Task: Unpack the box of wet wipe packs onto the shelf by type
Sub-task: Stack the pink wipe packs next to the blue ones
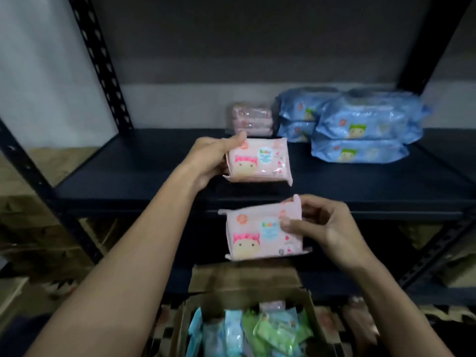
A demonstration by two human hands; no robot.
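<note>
While one pink pack [258,161] is gripped by the left hand [208,161] over the shelf [128,176], nearer the pink stack [249,119], another [262,233] is pinched by the right hand [327,228].

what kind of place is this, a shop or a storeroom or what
Probably a storeroom or stockroom. The dark metal shelf has bare perforated uprights, blue wet wipe packs are stacked on it in bulk, and an open cardboard box of mixed packs sits below.

Dim light. A grey wall [231,47] stands behind the dark metal rack [100,60]; patterned floor [64,287] lies below the rack.
</note>
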